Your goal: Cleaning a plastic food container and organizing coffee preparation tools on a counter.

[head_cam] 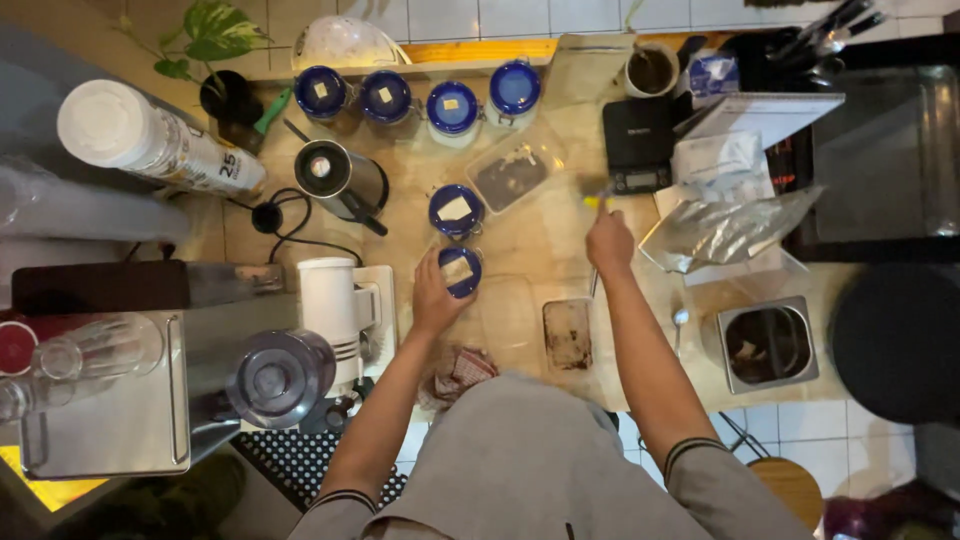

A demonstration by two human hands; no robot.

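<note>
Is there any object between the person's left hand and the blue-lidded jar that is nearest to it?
No. The left hand already touches the blue-lidded jar, its fingers against the jar's left side, so nothing sits between them. A second jar stands just behind it. The right hand holds a thin tool apart from both.

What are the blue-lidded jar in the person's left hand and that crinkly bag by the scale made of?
Jar: the glossy blue lid looks plastic; the body is hidden, so glass or plastic is unclear. Bag: probably metallised foil, silvery, creased and reflective.
</note>
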